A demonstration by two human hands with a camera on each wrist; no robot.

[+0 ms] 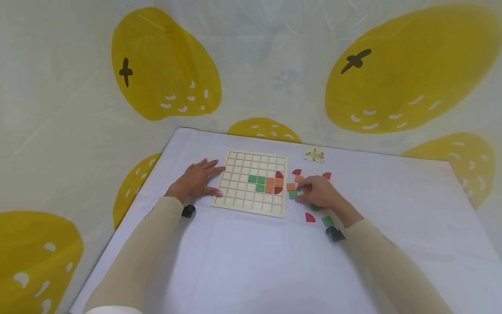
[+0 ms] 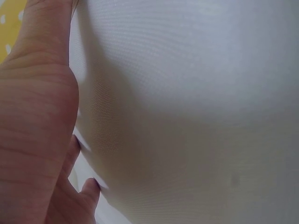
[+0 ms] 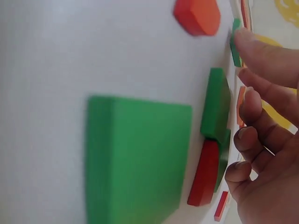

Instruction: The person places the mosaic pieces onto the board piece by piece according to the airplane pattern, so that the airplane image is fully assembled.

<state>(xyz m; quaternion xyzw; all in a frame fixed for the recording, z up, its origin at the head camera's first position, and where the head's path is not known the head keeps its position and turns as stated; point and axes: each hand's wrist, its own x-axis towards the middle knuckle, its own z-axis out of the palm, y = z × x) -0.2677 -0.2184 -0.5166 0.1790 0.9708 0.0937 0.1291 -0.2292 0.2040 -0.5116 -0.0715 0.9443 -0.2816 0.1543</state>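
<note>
Yellow-printed cloth point(image 1: 266, 48) hangs behind a white-covered bench point(image 1: 243, 261). On the bench lies a gridded board point(image 1: 242, 192), partly filled with coloured pieces point(image 1: 269, 182). Left hand point(image 1: 197, 178): fingers spread at the board's left edge — grip released. Right hand point(image 1: 319, 192): fingers loosely bent, beside a green tile point(image 1: 293, 195) and an orange tile point(image 1: 291, 186) right of the board — grip relaxed.
</note>
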